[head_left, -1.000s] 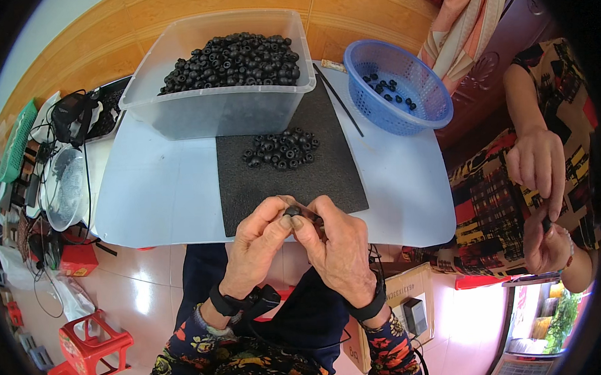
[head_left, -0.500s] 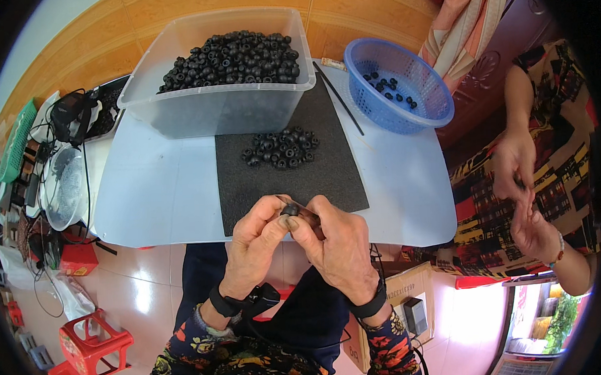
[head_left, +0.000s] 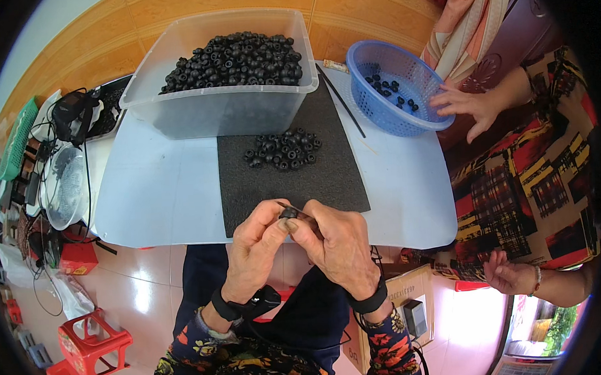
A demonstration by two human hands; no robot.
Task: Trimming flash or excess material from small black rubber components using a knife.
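Note:
Close to the table's near edge, my left hand (head_left: 256, 246) pinches a small black round part (head_left: 289, 213) with a hollow end. My right hand (head_left: 336, 246) is closed around a thin, dark, blade-like tool (head_left: 300, 213), mostly hidden by the fingers. Its thumb presses against the black part, and both hands meet there. Just beyond them, a loose pile of similar black parts (head_left: 283, 150) lies on a dark grey mat (head_left: 260, 189).
A clear plastic bin (head_left: 216, 101) heaped with black parts stands at the back. To its right are a thin black rod (head_left: 341, 100) and a blue basket (head_left: 385, 120) holding several parts. A co-worker's hand (head_left: 471, 106) is at the basket's rim. Red stools (head_left: 96, 344) stand lower left.
The co-worker's hands have parted, one reaching to the blue basket, the other lowered. My hands stay together at the black part, with only a slight shift in its tilt.

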